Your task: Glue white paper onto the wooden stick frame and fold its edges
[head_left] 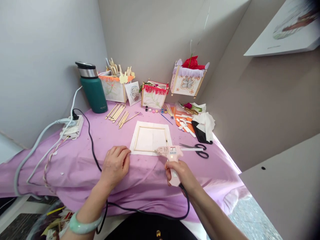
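Note:
My right hand is wrapped round the handle of a pale pink hot glue gun. A white glue stick juts from its back end. The gun's nozzle points left, at the near side of a frame of thin wooden sticks. This frame lies on a sheet of white paper. My left hand rests on the cloth with curled fingers, its fingertips at the paper's near left corner. Its thumb is partly hidden.
Loose wooden sticks lie behind the paper. Black scissors lie to the right, a green bottle stands at back left. Decorated boxes line the wall. A black cord crosses the front; a power strip sits left.

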Tool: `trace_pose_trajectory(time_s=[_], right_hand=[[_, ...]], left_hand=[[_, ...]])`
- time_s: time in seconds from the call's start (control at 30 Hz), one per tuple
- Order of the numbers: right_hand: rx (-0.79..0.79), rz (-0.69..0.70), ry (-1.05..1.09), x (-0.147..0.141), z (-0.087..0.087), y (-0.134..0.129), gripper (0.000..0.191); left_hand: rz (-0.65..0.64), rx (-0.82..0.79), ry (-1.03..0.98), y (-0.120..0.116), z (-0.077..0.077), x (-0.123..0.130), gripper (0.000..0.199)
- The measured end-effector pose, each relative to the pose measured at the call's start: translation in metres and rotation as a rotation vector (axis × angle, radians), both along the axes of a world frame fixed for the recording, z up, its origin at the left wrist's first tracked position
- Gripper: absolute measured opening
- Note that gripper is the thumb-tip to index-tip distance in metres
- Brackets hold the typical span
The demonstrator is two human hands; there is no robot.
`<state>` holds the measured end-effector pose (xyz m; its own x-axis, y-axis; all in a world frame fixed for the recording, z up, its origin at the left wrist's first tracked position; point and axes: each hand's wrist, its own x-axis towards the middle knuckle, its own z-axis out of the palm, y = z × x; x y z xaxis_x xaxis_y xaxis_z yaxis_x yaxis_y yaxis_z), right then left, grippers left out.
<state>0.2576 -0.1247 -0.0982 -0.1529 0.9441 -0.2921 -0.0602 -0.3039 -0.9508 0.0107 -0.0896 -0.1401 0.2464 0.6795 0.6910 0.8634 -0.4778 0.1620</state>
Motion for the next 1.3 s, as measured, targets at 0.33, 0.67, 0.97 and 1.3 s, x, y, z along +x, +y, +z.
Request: trace_pose_trajectory(time_s=[0.33,0.67,0.97,1.3], right_hand=[[0.018,-0.045,-0.011,0.013,-0.006,-0.001,0.023],[0.037,-0.084,-0.01,0.024,-0.005,-0.005,0.023],[0.033,-0.11,-0.011,0.032,-0.004,-0.008,0.022],[0.037,-0.138,-0.066,0.035,0.003,-0.013,0.026]], left_hand=[[0.006,0.015,0.024,0.001,0.0,0.0,0.013],[0.003,0.02,0.035,0.001,0.001,-0.001,0.013],[0.004,0.019,0.031,0.0,0.001,0.0,0.013],[0.005,0.028,0.031,0.001,0.0,-0.001,0.013]])
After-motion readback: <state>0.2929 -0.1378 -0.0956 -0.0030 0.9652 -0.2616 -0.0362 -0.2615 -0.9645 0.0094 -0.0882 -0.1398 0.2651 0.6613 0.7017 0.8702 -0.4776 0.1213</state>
